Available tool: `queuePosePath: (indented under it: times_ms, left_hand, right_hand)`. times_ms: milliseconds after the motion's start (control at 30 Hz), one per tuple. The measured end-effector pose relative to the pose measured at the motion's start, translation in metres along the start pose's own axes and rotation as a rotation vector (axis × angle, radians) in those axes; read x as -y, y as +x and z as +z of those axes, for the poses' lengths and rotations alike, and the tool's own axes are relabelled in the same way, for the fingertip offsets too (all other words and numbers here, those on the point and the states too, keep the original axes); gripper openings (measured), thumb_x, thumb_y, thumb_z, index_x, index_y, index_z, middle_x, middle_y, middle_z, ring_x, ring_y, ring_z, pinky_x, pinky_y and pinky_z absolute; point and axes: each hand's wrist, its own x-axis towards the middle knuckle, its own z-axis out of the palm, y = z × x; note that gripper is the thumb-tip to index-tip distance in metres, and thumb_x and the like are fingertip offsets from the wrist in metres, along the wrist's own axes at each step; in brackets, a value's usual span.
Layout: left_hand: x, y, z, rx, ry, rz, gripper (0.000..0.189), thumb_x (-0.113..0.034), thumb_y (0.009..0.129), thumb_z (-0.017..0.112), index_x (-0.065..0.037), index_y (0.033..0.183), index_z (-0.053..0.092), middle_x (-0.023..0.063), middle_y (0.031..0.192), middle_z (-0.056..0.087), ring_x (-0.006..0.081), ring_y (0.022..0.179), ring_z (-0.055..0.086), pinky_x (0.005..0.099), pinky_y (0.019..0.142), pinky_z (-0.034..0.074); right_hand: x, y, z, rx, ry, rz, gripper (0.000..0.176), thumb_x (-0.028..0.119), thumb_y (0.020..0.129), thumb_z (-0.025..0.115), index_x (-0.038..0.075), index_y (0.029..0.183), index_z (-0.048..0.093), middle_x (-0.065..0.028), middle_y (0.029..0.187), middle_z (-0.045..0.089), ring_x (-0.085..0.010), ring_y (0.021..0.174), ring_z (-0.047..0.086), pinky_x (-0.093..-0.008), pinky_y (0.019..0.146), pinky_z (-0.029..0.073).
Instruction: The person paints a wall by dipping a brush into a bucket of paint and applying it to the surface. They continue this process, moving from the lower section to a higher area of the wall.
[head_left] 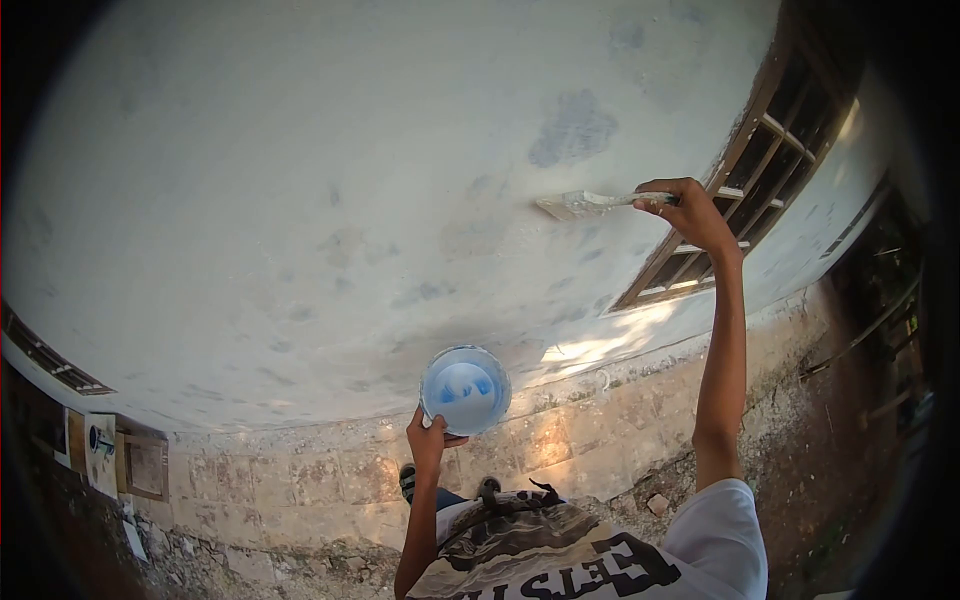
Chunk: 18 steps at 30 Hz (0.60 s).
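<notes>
My right hand is closed round the handle of a paintbrush, held sideways with its bristles at the wall. White paint coats much of the brush. In my left hand is a round tub, gripped by its rim with the thumb on the near side. White paint with blue streaks shows inside it. The tub is held low, in front of my body. Pale paint covers the wall, with grey patches showing, a large one just above the brush.
Right of the brush is a brown-framed barred window. A tiled ledge runs along the wall's foot, with my shoes on it. Rubble and dirt lie beyond its edge. Another window opening and wooden frames stand at the far left.
</notes>
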Motion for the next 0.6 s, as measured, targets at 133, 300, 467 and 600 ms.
queuePosePath:
  times_ms: [133, 300, 467, 600]
  left_hand:
    - [0.003, 0.004, 0.003, 0.024, 0.047, -0.006, 0.06, 0.002, 0.081, 0.048, 0.004, 0.14, 0.038, 0.0196, 0.09, 0.062, 0.0367, 0.066, 0.069, 0.0425, 0.057, 0.065]
    - [0.0, 0.005, 0.013, 0.018, 0.046, -0.041, 0.059, 0.003, 0.08, 0.048, 0.005, 0.138, 0.04, 0.0226, 0.093, 0.063, 0.0379, 0.067, 0.069, 0.0435, 0.058, 0.065]
    - [-0.002, -0.002, 0.02, 0.04, 0.069, -0.032, 0.057, 0.002, 0.081, 0.047, 0.006, 0.137, 0.04, 0.0242, 0.094, 0.063, 0.0381, 0.068, 0.069, 0.0431, 0.059, 0.065]
    - [0.003, 0.0, 0.021, 0.055, 0.049, -0.018, 0.056, 0.001, 0.082, 0.047, 0.007, 0.137, 0.04, 0.024, 0.094, 0.063, 0.0375, 0.069, 0.07, 0.0418, 0.059, 0.065]
  right_hand:
    - [-0.03, 0.004, 0.053, 0.12, 0.082, -0.015, 0.027, 0.025, 0.083, 0.074, 0.003, 0.099, 0.073, -0.0165, 0.078, 0.069, -0.0204, 0.07, 0.061, -0.0331, 0.071, 0.049]
    - [-0.024, 0.016, 0.068, 0.06, -0.063, -0.107, 0.028, 0.029, 0.083, 0.073, 0.005, 0.097, 0.073, -0.0193, 0.082, 0.069, -0.0337, 0.073, 0.064, -0.0388, 0.07, 0.049]
    - [-0.009, 0.014, 0.006, -0.099, -0.122, -0.102, 0.026, 0.025, 0.085, 0.072, 0.002, 0.099, 0.073, -0.0165, 0.078, 0.069, -0.0256, 0.067, 0.061, -0.0365, 0.066, 0.049]
    - [-0.015, -0.021, -0.014, -0.225, -0.048, 0.01, 0.029, 0.022, 0.086, 0.072, -0.003, 0.102, 0.071, -0.01, 0.072, 0.067, -0.0125, 0.064, 0.053, -0.031, 0.061, 0.046]
